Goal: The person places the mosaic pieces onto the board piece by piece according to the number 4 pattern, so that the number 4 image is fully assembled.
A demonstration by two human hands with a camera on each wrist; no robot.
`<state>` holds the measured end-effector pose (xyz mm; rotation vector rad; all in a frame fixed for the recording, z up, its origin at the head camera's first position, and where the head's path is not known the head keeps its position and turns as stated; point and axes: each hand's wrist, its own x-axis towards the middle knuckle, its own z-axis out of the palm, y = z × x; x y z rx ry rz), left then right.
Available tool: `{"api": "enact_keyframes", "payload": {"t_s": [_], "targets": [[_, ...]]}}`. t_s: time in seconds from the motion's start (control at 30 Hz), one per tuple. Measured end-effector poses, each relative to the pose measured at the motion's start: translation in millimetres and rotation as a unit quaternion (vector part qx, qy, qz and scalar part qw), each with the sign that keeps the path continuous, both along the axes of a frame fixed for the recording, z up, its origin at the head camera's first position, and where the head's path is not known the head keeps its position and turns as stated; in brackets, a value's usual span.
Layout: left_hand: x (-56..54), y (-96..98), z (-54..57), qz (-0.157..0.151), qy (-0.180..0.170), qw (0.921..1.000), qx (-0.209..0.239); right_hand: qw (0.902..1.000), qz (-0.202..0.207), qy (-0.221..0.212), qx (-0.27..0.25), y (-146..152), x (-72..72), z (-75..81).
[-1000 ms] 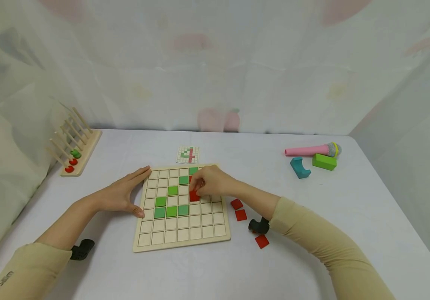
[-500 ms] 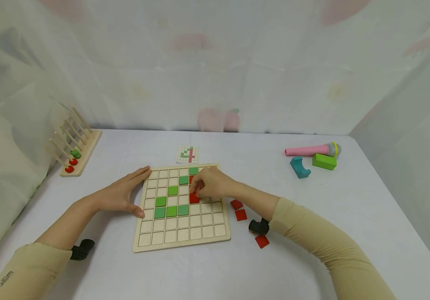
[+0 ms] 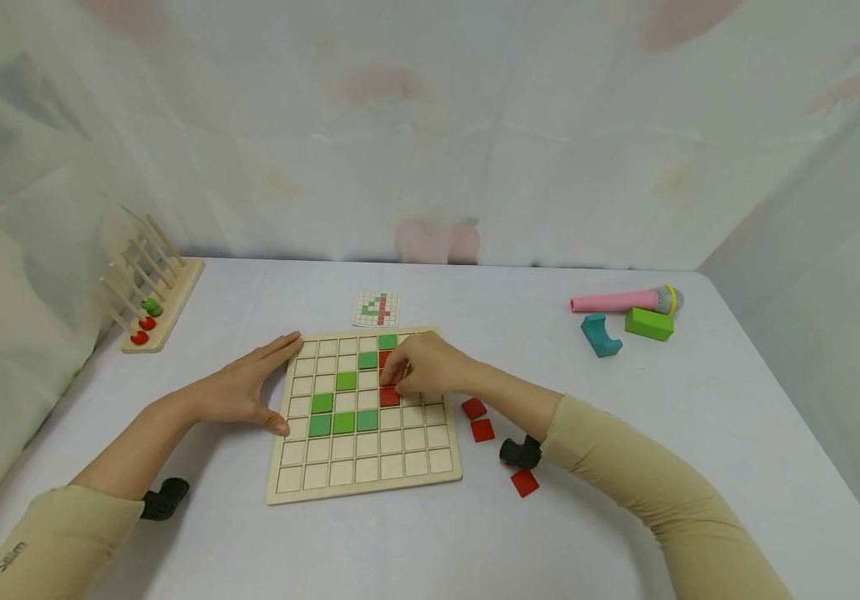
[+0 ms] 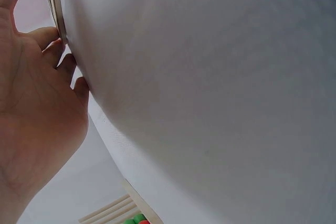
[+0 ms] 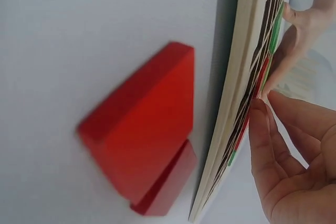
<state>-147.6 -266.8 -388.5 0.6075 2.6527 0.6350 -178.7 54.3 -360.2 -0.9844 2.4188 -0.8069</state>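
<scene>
A wooden grid board (image 3: 365, 471) lies on the table with several green tiles (image 3: 343, 423) and a red column, including a red tile (image 3: 390, 397), in its cells. My left hand (image 3: 238, 387) spreads along the board's left edge, its thumb and fingers touching it; the left wrist view shows its fingertips against that edge. Over the red column, my right hand (image 3: 433, 364) has thumb and fingers together at a red tile, which they mostly cover. In the right wrist view, those fingertips meet at the board's surface. Loose red tiles (image 3: 482, 430) lie right of the board.
A small pattern card (image 3: 376, 309) lies behind the board. At the back left stands a peg rack (image 3: 182, 292) with red and green beads. A pink toy microphone (image 3: 617, 301), a green block (image 3: 649, 324) and a teal curved block (image 3: 601, 336) lie at the back right.
My right hand has shifted very slightly right, uncovering more of the red tile at the far end of the column. My left hand and the board have stayed in place.
</scene>
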Motion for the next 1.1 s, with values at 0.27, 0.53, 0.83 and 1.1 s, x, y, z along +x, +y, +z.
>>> {"api": "enact_keyframes", "payload": {"t_s": [0.27, 0.53, 0.83, 1.1], "targets": [[0.1, 0.1, -0.2, 0.000, 0.001, 1.0000, -0.002, 0.9999, -0.014, 0.002, -0.005, 18, -6.4, 9.3], [-0.7, -0.1, -2.2, 0.004, -0.002, 1.0000, -0.003, 0.9997, -0.018, -0.018, -0.005, 41, -14.4, 7.2], [-0.3, -0.1, -1.9, 0.005, -0.004, 1.0000, -0.007, 0.9994, -0.020, -0.030, -0.003, 59, -16.7, -0.8], [-0.4, -0.3, -1.0, 0.003, 0.001, 1.0000, -0.008, 0.9977, 0.022, -0.063, 0.010, 82, -18.5, -7.7]]}}
